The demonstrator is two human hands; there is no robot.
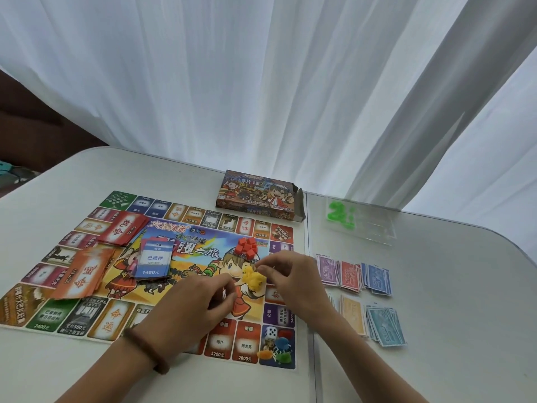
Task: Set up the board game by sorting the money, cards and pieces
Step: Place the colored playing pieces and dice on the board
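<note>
Fingertips [263, 269] of the right hand [290, 274] are pinching the yellow pieces [255, 280], probably gathering them by colour mid-board [122, 314], near the red blocks [247, 247]. The left hand [197, 301] is curling alongside; whether it is gripping anything, I cannot tell.

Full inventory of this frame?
game board: 1, multicolour, on table
game box: 1, multicolour, beyond board
red cards: 1 deck, far left
orange cards: 1 deck, near left
blue cards: 1 stack, board centre
red blocks: pile, board centre
yellow pieces: pile, board right
die: 1, white, board corner
tokens: several, mixed colours, by die
green pieces: several, clear tray, far right
banknotes: 5+ stacks, purple/red/blue/orange/teal, beside board
curtain: white, behind
bracelet: 1, brown, left wrist
left hand: curled, grip unclear
right hand: pinching yellow pieces
</note>
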